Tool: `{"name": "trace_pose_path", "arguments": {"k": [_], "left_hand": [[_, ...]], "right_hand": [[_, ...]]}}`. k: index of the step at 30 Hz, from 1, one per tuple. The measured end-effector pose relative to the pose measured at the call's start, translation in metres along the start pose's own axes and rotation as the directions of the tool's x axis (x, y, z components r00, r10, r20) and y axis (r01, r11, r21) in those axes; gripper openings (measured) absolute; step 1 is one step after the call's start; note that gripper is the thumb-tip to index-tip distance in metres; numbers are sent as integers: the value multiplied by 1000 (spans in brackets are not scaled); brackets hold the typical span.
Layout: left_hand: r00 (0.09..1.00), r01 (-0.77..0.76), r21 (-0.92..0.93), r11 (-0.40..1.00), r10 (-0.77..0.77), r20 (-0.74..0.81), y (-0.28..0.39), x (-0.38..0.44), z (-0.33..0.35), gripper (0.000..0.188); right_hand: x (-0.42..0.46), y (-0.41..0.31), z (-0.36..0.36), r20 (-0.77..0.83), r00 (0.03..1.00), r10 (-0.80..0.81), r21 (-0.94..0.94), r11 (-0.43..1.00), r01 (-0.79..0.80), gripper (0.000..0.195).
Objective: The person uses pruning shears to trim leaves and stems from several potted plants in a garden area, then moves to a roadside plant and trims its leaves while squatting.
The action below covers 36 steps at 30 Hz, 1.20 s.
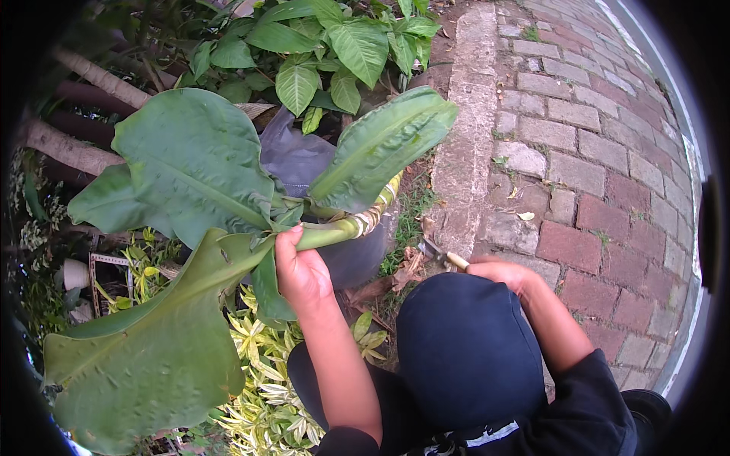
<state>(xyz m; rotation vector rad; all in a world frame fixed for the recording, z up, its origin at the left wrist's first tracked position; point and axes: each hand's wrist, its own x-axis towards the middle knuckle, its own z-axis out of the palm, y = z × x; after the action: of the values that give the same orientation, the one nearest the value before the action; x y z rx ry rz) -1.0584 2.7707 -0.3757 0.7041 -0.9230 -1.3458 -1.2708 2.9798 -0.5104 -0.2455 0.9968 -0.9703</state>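
My left hand (305,276) grips the thick green stem (328,233) of a broad-leaved plant, just below where its leaves spread. One large leaf (194,165) rises to the upper left, another (154,359) hangs to the lower left, and a third (382,154) points up and right. The stem's ringed, pale brown part (368,221) runs to the right, away from the hand. Low on the right, my right hand (499,271) is closed on the pale handle of a knife (455,261); its short metal blade points up and left, apart from the stem. The fingertips are partly hidden.
Grey plastic sheeting (296,151) lies behind the stem. A concrete edging (470,114) and brick paving (576,171) run along the right. Leafy plants (353,51), branches (74,145) and variegated shrubs (268,387) surround the left side. A dark blue clothed knee (470,347) fills the lower middle.
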Motion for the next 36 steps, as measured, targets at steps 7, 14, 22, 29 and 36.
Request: {"name": "trace_pose_path", "arguments": {"k": [7, 14, 22, 29, 36], "left_hand": [[1000, -14, -16, 1000, 15, 9, -3, 1, -4, 13], [1000, -3, -23, 1000, 3, -9, -1, -8, 5, 11], [999, 4, -35, 999, -3, 44, -6, -7, -1, 19], [999, 9, -33, 999, -7, 38, -6, -5, -4, 20], [1000, 15, -15, 1000, -15, 19, -6, -5, -4, 19]], "right_hand": [[32, -96, 50, 113, 924, -365, -822, 488, 293, 54], [65, -134, 57, 267, 897, -352, -893, 260, 368, 49], [79, -169, 53, 352, 929, -115, -912, 181, 367, 60], [82, -176, 67, 300, 949, -97, -949, 74, 308, 59], [81, -117, 48, 84, 951, -296, -482, 823, 299, 11]]}}
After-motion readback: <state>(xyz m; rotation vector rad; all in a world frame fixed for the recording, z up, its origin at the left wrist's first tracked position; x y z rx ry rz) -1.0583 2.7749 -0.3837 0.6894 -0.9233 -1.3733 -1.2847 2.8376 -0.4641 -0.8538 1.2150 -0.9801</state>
